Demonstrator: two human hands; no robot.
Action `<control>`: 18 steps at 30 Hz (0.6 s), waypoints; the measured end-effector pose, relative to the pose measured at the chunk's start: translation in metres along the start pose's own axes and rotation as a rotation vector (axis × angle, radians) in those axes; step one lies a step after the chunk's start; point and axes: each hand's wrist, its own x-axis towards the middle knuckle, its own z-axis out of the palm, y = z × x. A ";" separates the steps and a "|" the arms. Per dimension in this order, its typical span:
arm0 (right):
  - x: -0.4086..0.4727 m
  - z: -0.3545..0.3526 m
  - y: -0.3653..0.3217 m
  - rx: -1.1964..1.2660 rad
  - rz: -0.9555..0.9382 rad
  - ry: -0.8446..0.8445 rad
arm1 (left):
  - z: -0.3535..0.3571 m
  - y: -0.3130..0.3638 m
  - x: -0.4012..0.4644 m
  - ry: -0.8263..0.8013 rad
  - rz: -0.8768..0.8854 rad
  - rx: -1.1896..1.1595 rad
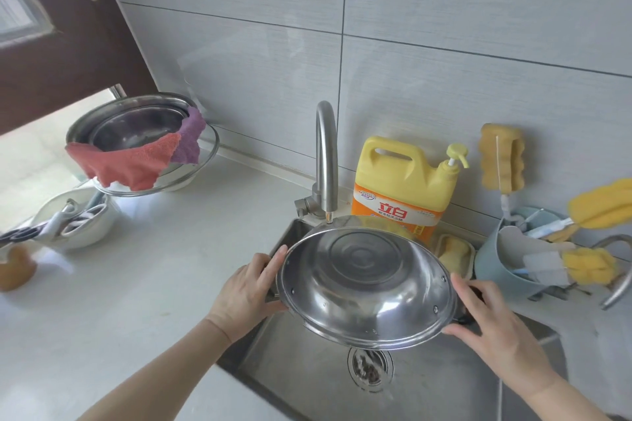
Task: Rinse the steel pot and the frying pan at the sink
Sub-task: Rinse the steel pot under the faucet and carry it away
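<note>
While tilted over the sink [427, 396], the steel pot [366, 287] sits between both hands' [244, 294] [496, 325] grip on its handles.

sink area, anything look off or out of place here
Mostly tidy. The sink drain strainer holds brownish debris, and a red cloth and purple cloth hang loosely over the stacked bowls' rim. No spills visible.

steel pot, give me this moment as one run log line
steel pot: held tilted over sink | left hand: grips left handle | right hand: grips right handle | faucet: no water visible | frying pan: not in view
</note>
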 end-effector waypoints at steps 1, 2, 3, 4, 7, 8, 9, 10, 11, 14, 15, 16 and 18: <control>0.005 0.004 -0.004 0.008 -0.021 -0.002 | -0.003 -0.005 -0.006 -0.001 -0.012 0.002; 0.011 0.008 -0.010 0.017 -0.042 -0.009 | -0.007 -0.011 -0.012 -0.016 -0.035 0.002; 0.017 0.012 -0.015 0.029 -0.062 -0.018 | -0.011 -0.017 -0.019 -0.031 -0.066 0.001; 0.024 0.017 -0.021 0.040 -0.080 -0.026 | -0.016 -0.023 -0.027 -0.045 -0.099 -0.001; 0.041 0.029 -0.040 0.051 -0.124 -0.040 | -0.030 -0.042 -0.048 -0.071 -0.177 -0.030; 0.046 0.032 -0.045 0.041 -0.136 -0.040 | -0.034 -0.047 -0.054 -0.064 -0.191 -0.035; 0.049 0.035 -0.050 0.029 -0.143 -0.039 | -0.039 -0.052 -0.057 -0.051 -0.201 -0.037; 0.052 0.037 -0.053 0.023 -0.144 -0.039 | -0.043 -0.054 -0.059 -0.043 -0.210 -0.036; 0.053 0.038 -0.056 0.021 -0.140 -0.042 | -0.045 -0.055 -0.059 -0.044 -0.219 -0.037; 0.047 0.035 -0.052 0.015 -0.118 -0.041 | -0.042 -0.050 -0.052 -0.085 -0.210 -0.038; 0.042 0.032 -0.049 0.015 -0.108 -0.035 | -0.039 -0.046 -0.049 -0.098 -0.195 -0.032; 0.037 0.028 -0.044 0.016 -0.094 -0.029 | -0.036 -0.041 -0.044 -0.100 -0.173 -0.024; 0.022 0.019 -0.032 -0.004 -0.066 -0.006 | -0.029 -0.028 -0.030 -0.081 -0.112 -0.007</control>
